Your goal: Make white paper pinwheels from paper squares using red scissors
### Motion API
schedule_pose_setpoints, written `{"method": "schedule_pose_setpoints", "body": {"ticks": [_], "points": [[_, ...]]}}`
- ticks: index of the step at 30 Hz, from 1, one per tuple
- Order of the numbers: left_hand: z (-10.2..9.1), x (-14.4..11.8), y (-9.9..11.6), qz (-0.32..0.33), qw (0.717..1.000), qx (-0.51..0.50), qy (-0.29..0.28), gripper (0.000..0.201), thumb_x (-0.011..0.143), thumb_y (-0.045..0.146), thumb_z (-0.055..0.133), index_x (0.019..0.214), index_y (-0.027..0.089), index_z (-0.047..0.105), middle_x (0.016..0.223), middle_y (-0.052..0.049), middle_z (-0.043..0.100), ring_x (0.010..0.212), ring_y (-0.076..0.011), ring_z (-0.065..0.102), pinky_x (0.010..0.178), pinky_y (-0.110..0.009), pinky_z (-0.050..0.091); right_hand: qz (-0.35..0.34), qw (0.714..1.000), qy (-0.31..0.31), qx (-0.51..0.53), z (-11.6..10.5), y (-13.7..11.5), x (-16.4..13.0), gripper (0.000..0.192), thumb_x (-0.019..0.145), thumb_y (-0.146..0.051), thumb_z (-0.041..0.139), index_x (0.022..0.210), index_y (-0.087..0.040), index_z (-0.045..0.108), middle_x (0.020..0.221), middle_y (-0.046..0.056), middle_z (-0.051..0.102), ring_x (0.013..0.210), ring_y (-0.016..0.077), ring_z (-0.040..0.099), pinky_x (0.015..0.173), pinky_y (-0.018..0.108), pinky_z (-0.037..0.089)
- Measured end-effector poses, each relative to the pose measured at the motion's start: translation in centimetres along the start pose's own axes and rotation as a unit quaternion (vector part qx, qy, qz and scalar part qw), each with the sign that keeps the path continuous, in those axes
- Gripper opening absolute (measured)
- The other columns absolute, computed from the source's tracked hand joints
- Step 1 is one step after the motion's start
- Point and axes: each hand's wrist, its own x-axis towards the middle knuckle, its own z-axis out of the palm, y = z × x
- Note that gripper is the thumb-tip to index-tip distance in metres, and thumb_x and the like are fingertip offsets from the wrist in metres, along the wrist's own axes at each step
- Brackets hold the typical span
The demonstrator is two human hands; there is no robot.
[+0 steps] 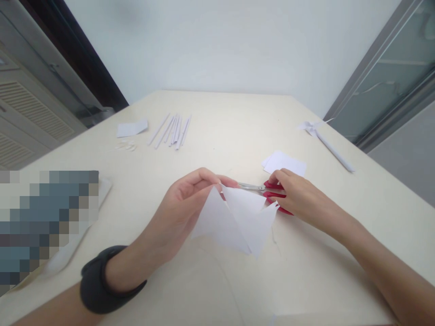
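Left hand [180,203] at lower centre pinches the folded paper [238,219] by its top corner; red scissors [268,190] lie just right, blades pointing left, right hand [299,197] fingers curled on the handles.

Big pixelated block [47,228] left of the left hand [181,210], so no clue what's under it; a pale flat edge [102,190] pokes out from behind. The scissors [268,192] are half buried: the right hand [301,199] covers most of the red handles, and the cut paper [238,217] hides the blade tips. Far beyond the left grip, some tiny whitish bits [127,146] on the table [231,131] are too small to make out.
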Motion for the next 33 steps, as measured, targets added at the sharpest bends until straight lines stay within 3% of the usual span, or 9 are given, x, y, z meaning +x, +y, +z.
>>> {"method": "schedule_pose_setpoints", "body": {"ticks": [19,23,26,30,33], "points": [[-0.2,0.2,-0.2,0.003,1.0,0.007,0.001,0.011,0.081,0.016,0.057,0.071,0.019,0.056,0.098,0.0,0.068,0.072,-0.0127,0.062,0.054,-0.018,0.046,-0.022,1.0,-0.002,-0.016,0.0,0.2,-0.2,0.018,0.079,-0.026,0.048,0.095,-0.023,0.057,0.109,0.005,0.053,0.091,0.0202,0.055,0.067,0.03,0.044],[-0.3,0.1,-0.2,0.026,0.999,0.041,0.016,0.012,0.079,0.017,0.059,0.069,0.02,0.057,0.101,-0.002,0.069,0.085,-0.0185,0.063,0.059,-0.021,0.046,-0.026,0.998,0.042,0.025,-0.7,-1.1,-0.4,0.018,0.083,-0.03,0.049,0.096,-0.024,0.059,0.111,0.005,0.054,0.093,0.0199,0.056,0.075,0.032,0.044],[-0.3,-0.1,0.0,0.068,0.994,0.079,0.017,0.012,0.079,0.017,0.061,0.068,0.021,0.057,0.094,-0.002,0.071,0.099,-0.0226,0.061,0.068,-0.026,0.047,-0.069,0.991,0.063,0.096,-1.3,-2.3,-0.8,0.014,0.087,-0.029,0.046,0.091,-0.024,0.059,0.105,0.003,0.057,0.092,0.0171,0.056,0.077,0.029,0.044],[0.1,-0.3,0.1,0.123,0.984,0.126,0.012,0.012,0.082,0.016,0.06,0.071,0.023,0.058,0.082,0.0,0.07,0.098,-0.0205,0.061,0.084,-0.03,0.044,-0.093,0.982,0.058,0.157,-1.9,-3.1,-1.1,0.014,0.088,-0.027,0.047,0.085,-0.024,0.06,0.099,0.0,0.06,0.09,0.0136,0.056,0.075,0.025,0.044],[0.2,-0.4,0.1,0.142,0.981,0.132,0.008,0.013,0.082,0.018,0.059,0.07,0.023,0.058,0.086,0.0,0.07,0.101,-0.0213,0.06,0.086,-0.031,0.044,-0.087,0.98,0.065,0.166,-1.9,-3.1,-1.1,0.014,0.087,-0.025,0.048,0.083,-0.024,0.06,0.097,-0.001,0.061,0.086,0.013,0.056,0.071,0.024,0.044]]}}
